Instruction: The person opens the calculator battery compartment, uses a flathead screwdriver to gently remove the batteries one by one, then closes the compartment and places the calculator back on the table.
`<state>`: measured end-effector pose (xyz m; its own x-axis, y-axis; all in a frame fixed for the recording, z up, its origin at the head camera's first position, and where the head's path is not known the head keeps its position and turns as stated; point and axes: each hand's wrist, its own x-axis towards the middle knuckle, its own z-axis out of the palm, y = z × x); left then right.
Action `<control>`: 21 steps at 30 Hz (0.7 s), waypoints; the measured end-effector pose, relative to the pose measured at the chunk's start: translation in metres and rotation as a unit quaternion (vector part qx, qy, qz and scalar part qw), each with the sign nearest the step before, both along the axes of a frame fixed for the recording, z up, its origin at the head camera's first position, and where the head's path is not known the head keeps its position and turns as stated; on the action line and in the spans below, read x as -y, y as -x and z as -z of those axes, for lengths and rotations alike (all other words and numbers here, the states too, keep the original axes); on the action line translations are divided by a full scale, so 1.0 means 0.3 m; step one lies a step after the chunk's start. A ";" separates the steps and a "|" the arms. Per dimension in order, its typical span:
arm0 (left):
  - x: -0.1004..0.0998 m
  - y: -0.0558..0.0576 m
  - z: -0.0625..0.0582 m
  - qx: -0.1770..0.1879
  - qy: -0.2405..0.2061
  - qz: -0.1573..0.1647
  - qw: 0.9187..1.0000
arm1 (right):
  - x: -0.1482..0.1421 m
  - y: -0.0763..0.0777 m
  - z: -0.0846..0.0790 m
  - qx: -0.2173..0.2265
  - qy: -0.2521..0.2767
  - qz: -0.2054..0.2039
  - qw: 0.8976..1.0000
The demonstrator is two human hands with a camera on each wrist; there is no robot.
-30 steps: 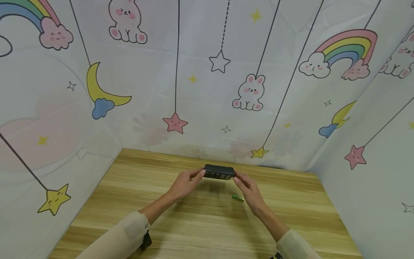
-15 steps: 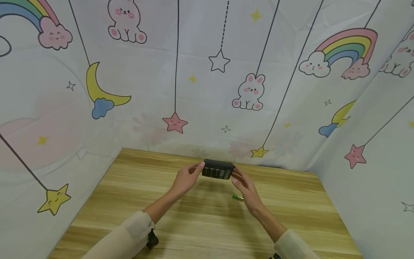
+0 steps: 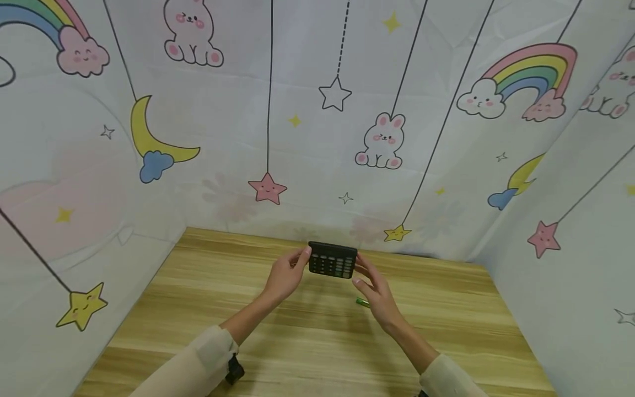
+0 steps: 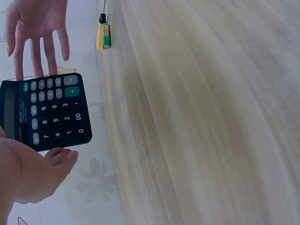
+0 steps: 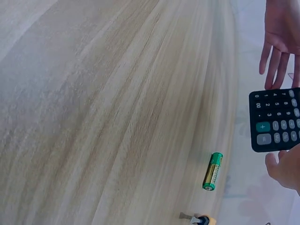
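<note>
A black calculator [image 3: 332,260] is held up over the far part of the table, its keys turned toward me. My left hand [image 3: 285,275] grips its left side, thumb at the front edge and fingers behind. At the opposite side is my right hand [image 3: 379,295], with fairly straight fingers against the edge and the thumb apart near the lower corner. In the left wrist view, the right fingers reach the calculator's edge [image 4: 56,110]. A green and gold battery [image 5: 213,171] lies on the table below, partly hidden by the right hand in the head view.
The wood-grain table [image 3: 307,347] reaches back to a white printed curtain [image 3: 223,121], which also rises at both sides. Near the battery lies a yellow-and-black screwdriver [image 5: 205,220], seen in the wrist views. A black device [image 3: 235,369] sits at the left sleeve.
The calculator has tilted from nearly edge-on until its key face shows, and has shifted slightly left. The right thumb has come off its edge. The battery has stayed put.
</note>
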<state>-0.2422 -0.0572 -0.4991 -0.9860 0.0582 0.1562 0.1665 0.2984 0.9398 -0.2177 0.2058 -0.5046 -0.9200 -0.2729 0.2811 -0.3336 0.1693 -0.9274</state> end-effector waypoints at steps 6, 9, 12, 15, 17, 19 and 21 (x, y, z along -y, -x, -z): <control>-0.006 -0.007 0.014 -0.055 -0.009 0.032 0.998 | -0.001 -0.001 -0.008 0.001 -0.013 0.028 1.000; -0.007 -0.006 0.017 -0.074 -0.012 0.044 0.996 | -0.002 0.002 -0.016 -0.005 -0.020 0.044 0.999; -0.009 -0.006 0.019 -0.079 -0.010 0.045 0.996 | -0.001 0.004 -0.023 -0.009 -0.030 0.054 0.998; -0.011 -0.009 0.020 -0.076 -0.005 0.042 0.996 | 0.001 0.004 -0.026 -0.003 -0.025 0.057 0.998; -0.015 -0.012 0.022 -0.073 0.002 0.038 0.997 | 0.003 0.005 -0.028 0.004 -0.009 0.053 0.999; -0.018 -0.013 0.021 -0.071 0.010 0.034 0.997 | 0.005 0.006 -0.028 0.013 0.012 0.048 0.999; -0.022 -0.014 0.020 -0.072 0.017 0.030 0.997 | 0.007 0.008 -0.030 0.024 0.032 0.043 0.998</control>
<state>-0.2380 -0.0507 -0.5050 -0.9482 0.1245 0.2921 0.3170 0.3143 0.8949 -0.2202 0.2035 -0.4955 -0.9524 -0.1746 0.2499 -0.2746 0.1354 -0.9520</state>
